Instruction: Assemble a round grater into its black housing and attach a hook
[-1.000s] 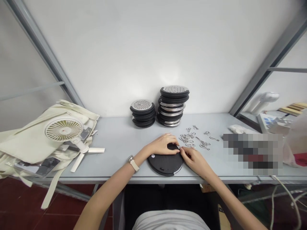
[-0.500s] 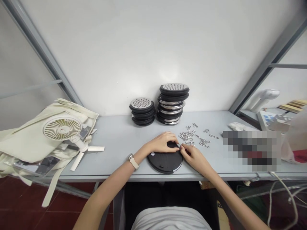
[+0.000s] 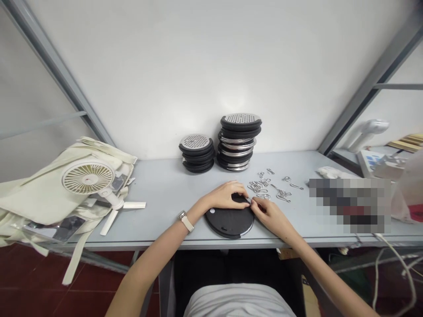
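A round black disc [image 3: 229,221] lies flat near the table's front edge, with a pale dot on its left and a metal rim showing at lower right. Over its upper part rests my left hand [image 3: 228,196], thumb and fingers pinched at the disc's upper right edge. My right hand [image 3: 268,216] meets it there, its fingertips closed too. Between the two sets of fingertips shows a small metal piece, perhaps a hook; most of it is hidden. Loose metal hooks and rings [image 3: 259,186] lie just beyond my right hand.
At the back stand a short stack [image 3: 197,154] and a taller stack [image 3: 240,141] of black discs with perforated metal tops. A white fan [image 3: 88,178] and a cream bag [image 3: 36,187] occupy the left. To the right are a blurred-out item [image 3: 350,202] and a plastic bag [image 3: 406,189].
The view has shifted slightly. Both hands stay at the disc's upper right edge, with only a slight movement of the fingertips.
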Demonstrator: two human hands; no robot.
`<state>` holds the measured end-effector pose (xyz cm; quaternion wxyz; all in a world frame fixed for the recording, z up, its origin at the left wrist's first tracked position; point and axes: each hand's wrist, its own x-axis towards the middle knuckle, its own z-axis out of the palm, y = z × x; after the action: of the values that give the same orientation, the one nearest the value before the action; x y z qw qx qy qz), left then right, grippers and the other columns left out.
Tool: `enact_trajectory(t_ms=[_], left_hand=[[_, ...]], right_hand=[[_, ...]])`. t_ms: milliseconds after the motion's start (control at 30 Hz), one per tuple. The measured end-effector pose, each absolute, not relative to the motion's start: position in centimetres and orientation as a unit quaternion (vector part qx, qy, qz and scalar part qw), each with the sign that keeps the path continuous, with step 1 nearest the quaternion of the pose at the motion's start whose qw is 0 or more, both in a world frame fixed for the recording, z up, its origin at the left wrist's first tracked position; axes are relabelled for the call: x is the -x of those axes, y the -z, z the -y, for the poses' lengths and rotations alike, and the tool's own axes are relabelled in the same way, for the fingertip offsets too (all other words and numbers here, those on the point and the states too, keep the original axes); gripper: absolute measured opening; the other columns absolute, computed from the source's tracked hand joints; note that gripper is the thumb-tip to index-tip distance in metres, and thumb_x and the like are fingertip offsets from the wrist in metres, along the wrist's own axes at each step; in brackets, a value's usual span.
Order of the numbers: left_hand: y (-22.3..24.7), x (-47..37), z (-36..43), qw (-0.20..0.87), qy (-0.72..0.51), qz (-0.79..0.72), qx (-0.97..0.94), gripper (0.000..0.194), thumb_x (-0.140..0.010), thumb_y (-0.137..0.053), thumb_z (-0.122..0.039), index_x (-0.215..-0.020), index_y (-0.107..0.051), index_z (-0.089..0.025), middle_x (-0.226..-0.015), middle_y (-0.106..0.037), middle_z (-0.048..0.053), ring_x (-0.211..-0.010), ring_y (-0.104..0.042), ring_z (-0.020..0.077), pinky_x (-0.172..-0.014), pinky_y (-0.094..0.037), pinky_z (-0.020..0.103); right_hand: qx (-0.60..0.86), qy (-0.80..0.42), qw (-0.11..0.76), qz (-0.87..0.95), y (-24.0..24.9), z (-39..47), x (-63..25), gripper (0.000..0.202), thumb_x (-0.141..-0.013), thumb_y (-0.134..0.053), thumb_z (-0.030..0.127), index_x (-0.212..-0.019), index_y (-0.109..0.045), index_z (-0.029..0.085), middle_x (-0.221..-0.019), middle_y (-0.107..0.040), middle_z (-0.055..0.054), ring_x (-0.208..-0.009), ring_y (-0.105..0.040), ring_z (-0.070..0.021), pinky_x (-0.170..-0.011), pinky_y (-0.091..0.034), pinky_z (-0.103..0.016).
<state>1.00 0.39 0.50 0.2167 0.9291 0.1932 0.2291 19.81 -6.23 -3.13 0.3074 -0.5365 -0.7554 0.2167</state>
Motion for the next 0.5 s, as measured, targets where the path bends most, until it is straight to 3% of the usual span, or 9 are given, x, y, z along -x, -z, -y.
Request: enact_trajectory(t_ms=[300,500], left_hand=[[-0.18,-0.97,-0.5,0.222,-0.231,-0.194,-0.927,0.015,-0.078,-0.065,-0.029,-0.089,-0.064,-0.018,-0.088,-0.063,0.003,-0.089,-0.056,0.0161,-0.089,-0.041,0.028],[-0.15,-1.04,-0.38,0.204,-0.245,-0.202,-0.926,0.017,-0.077,-0.066,-0.029,-0.089,-0.061,-0.018,-0.09,-0.062,0.004,-0.092,-0.055,0.0169,-0.088,-0.042,0.028]], right_hand=[[0.54,-0.238,0.314,0.744,3.22,6.23,-20.03,0.03,-0.09,-0.037,0.033,-0.063,-0.031,0.022,-0.055,-0.037,0.005,-0.053,-0.037,-0.0121,-0.052,-0.028,-0.025],[0.534,-0.175,0.303,0.769,3.25,6.24,-19.58,0.029,-0.093,-0.034,0.032,-0.067,-0.039,0.022,-0.057,-0.049,0.002,-0.054,-0.046,-0.0149,-0.056,-0.032,-0.027]])
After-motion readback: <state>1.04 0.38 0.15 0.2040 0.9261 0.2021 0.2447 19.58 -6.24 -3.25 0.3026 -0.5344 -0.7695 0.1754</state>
